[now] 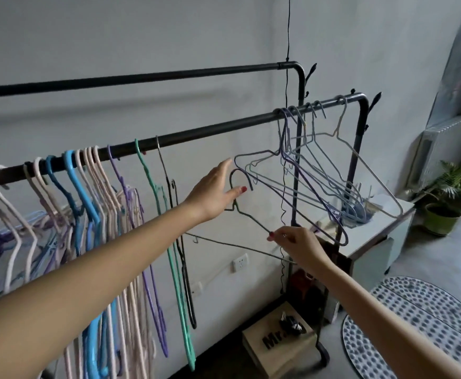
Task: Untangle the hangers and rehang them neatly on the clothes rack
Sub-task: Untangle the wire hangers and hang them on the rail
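Hanger of thin purple wire (254,224) hangs in the air below the black metal rack bar (196,135), where your right hand (297,248) pinches its sloping side and your left hand (214,194), fingers spread open, touches its neck under the hook, with more wire hangers (333,165) bunched just beside it.

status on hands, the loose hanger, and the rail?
Right hand pinching thin grey wire hanger by its shoulder; left hand open beside its hook. Hanger off the black front rail. Tangled blue-purple wire hangers crowd the right end.
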